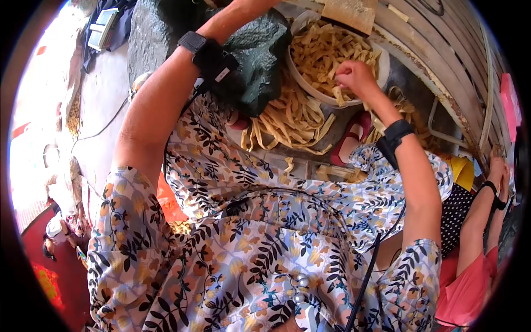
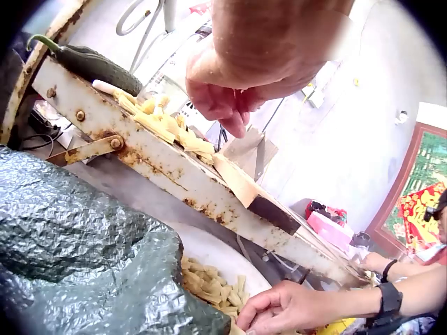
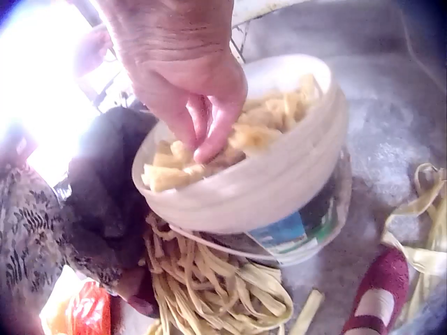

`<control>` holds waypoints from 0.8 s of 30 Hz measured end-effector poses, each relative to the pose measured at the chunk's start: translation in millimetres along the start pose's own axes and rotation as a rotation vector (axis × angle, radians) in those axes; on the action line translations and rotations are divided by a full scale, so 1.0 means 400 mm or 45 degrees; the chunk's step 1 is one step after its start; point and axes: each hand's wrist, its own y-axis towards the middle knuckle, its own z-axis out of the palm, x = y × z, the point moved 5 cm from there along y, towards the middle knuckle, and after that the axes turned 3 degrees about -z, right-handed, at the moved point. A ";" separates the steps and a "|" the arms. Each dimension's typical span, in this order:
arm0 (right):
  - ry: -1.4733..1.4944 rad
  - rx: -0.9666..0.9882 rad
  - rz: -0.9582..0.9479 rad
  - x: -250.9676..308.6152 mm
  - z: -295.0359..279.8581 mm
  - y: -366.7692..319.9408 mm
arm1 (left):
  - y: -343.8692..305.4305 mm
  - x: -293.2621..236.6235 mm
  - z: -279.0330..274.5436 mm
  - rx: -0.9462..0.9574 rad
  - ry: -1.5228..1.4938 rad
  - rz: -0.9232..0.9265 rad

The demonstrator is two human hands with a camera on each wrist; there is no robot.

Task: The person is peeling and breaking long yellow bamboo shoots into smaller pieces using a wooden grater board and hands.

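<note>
My right hand (image 1: 357,77) is over a white bucket (image 3: 318,171) heaped with yellowish cut strips (image 3: 262,122). Its thumb and fingertips pinch together at a pale strip (image 1: 338,95) on top of the heap. My left hand (image 2: 262,66) is beyond the top edge of the head view. In the left wrist view it hangs above a rusty-edged bench, fingers loosely curled, with nothing showing in them. Under it lie more yellow strips (image 2: 150,124) and a wooden block (image 2: 234,180) beside an upright metal blade (image 2: 260,157).
A dark green plastic sheet (image 2: 84,244) covers something beside the bucket. Long uncut strips (image 1: 290,122) lie on the floor against the bucket, near a red shoe (image 3: 380,293). A green cucumber-like vegetable (image 2: 94,68) rests on the bench. Another person's arm (image 1: 475,227) is at the right.
</note>
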 end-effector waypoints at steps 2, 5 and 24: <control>0.025 0.033 0.026 0.060 -0.019 -0.003 | 0.001 0.022 0.002 0.022 -0.127 -0.041; 0.010 0.314 0.105 0.250 -0.012 -0.050 | -0.017 -0.012 -0.011 0.015 -0.135 -0.140; 0.347 0.379 0.343 -0.123 0.474 -0.044 | -0.043 -0.019 0.038 0.194 -0.167 -0.116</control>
